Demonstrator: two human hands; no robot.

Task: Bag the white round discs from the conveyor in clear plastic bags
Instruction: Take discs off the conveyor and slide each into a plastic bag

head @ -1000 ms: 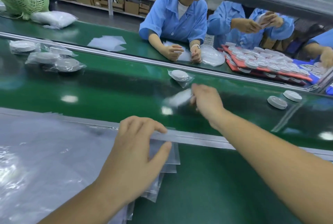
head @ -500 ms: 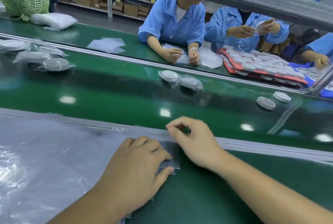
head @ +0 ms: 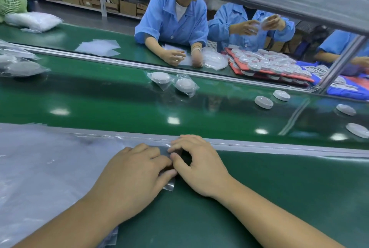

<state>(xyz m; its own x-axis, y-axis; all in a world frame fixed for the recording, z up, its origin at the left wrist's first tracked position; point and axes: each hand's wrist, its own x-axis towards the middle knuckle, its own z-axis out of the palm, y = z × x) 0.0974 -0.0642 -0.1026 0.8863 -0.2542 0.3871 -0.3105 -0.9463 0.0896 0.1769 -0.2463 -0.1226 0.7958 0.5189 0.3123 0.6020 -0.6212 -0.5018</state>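
Head view looked down on the conveyor belt (head: 99,104), a broad, glossy green band that mirrored the ceiling lights, with a dull grey metal rail along its near edge. Left of the hands spread a large clear plastic sheet (head: 40,167), wrinkled and hazy. The left hand (head: 131,175) lay flat with relaxed fingers, pressing on a thin stack of clear bags (head: 169,184) — slick, square-cornered film, one corner showing past the thumb. The right hand (head: 199,165) touched it, fingers curled and thumb tip set at the bags' top edge; whether it had actually caught a layer of film could not be told. Neither hand held a disc. Four bare white discs (head: 263,102) — smooth, flat, round pucks — sat on the belt well apart from the hands, far to the right. Two bagged discs (head: 184,85) lay side by side beyond the hands, near the belt's far rail, their wrappers crinkled.
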